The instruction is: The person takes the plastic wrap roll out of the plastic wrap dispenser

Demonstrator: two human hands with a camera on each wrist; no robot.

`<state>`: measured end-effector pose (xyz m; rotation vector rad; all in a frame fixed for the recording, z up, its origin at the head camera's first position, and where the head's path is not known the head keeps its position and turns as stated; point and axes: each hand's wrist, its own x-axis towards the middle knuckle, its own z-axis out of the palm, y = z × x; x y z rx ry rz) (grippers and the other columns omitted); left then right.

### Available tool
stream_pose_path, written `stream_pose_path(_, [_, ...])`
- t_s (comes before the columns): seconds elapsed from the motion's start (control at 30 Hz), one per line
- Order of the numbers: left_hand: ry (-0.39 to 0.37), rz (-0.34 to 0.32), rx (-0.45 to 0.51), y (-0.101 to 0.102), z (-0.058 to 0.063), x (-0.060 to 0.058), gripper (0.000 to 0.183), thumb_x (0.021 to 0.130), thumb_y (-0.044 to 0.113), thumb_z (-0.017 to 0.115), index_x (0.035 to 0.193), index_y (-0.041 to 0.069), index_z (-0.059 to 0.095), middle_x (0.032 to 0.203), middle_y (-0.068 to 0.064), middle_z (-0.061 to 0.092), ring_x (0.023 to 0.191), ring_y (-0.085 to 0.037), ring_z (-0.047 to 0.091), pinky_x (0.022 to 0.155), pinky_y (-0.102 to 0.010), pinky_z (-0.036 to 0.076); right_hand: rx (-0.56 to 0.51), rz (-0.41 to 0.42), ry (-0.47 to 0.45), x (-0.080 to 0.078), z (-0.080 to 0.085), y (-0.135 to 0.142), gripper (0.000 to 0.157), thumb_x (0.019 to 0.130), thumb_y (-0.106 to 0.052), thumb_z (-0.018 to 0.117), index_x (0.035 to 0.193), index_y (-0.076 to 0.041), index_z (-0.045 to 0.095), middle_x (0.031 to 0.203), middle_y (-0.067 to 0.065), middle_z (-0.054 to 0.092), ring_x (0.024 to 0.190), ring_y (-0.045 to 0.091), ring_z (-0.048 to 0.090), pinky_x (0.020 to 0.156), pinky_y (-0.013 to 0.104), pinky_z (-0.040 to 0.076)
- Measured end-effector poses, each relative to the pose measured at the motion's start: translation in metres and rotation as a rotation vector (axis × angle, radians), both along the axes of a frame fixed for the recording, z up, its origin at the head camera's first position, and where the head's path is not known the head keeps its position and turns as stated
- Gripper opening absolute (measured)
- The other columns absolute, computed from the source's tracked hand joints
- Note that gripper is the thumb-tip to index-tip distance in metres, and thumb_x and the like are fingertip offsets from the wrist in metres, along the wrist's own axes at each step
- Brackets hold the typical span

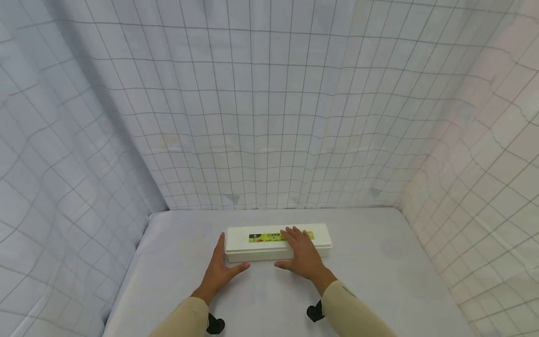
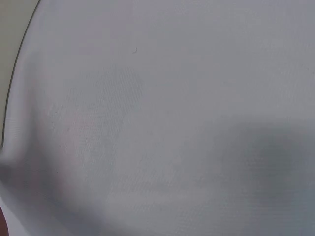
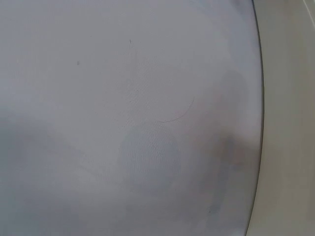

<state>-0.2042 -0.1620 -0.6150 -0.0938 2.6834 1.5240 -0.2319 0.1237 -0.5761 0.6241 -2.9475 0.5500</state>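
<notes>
A long white lidded box (image 1: 237,231) lies lengthwise across the white table, with a yellow-green label (image 1: 263,238) on top. My left hand (image 1: 218,273) is at the box's left end, index finger stretched along that end and thumb spread out in front. Over the right half of the lid lies my right hand (image 1: 304,256); its extended fingers cover part of the label, while the thumb points left in front of the box. In the left wrist view the pale box side (image 2: 10,54) fills the left edge, and in the right wrist view the box (image 3: 288,118) fills the right edge.
White cloth (image 1: 269,117) with a dark grid pattern encloses the table at the back and both sides. The white tabletop (image 1: 379,267) extends around the box. Small black pieces hang under both sleeves, one at the left wrist (image 1: 215,325).
</notes>
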Motion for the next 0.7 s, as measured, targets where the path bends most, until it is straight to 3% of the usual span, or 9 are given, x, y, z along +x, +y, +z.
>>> stream_pose_path(0.2, [-0.03,0.012,-0.003,0.004,-0.004,-0.006,0.137,0.073,0.046,0.091,0.166,0.021,-0.006,0.174,-0.012,0.008,0.159,-0.04,0.012,0.127,-0.062,0.019,0.092,0.017,0.019,-0.008,0.002,-0.003,0.101,0.073,-0.06,0.086,0.156,-0.023,0.042,0.162,0.005,0.042,0.154,0.03,0.033,0.129,0.055,0.021])
stream_pose_path(0.4, [-0.052,0.037,-0.052,0.003,-0.006,-0.009,0.138,0.071,0.048,0.092,0.166,0.022,-0.004,0.172,-0.016,0.016,0.157,-0.045,0.017,0.125,-0.065,0.022,0.222,0.034,0.066,-0.018,0.007,-0.007,0.102,0.072,-0.061,0.086,0.157,-0.024,0.042,0.164,0.006,0.04,0.154,0.031,0.033,0.128,0.055,0.025])
stream_pose_path(0.7, [0.083,0.017,-0.116,0.002,-0.011,-0.014,0.133,0.066,0.046,0.095,0.164,0.006,0.014,0.166,-0.02,0.03,0.154,-0.043,0.027,0.127,-0.066,0.008,0.292,0.004,0.016,-0.029,0.006,-0.007,0.104,0.072,-0.062,0.085,0.157,-0.025,0.04,0.164,0.006,0.039,0.153,0.031,0.034,0.128,0.053,0.026])
